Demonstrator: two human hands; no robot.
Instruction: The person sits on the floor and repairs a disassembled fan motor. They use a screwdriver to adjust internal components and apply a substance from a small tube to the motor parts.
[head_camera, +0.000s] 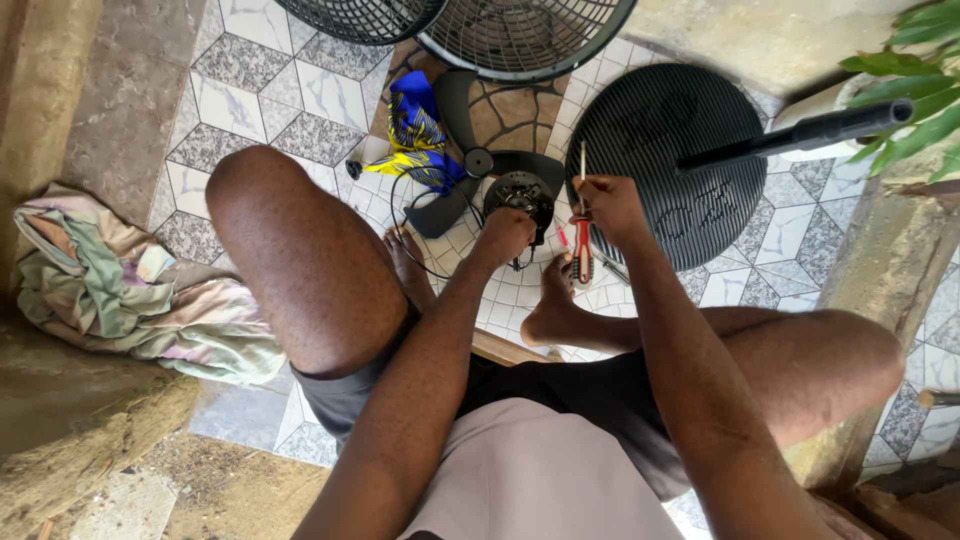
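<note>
The left hand (505, 235) grips the fan motor (522, 195) on the tiled floor (250, 100); the right hand (608, 205) is clamped on a screwdriver (583, 235). The tip could slip, gouging the motor's wiring.

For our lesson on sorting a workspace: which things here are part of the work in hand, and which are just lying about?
In use: left hand on the fan motor; right hand holding the screwdriver; fan blade; fan base with its pole; grilles.

Lying about: blue cloth; crumpled cloth; plant.
</note>
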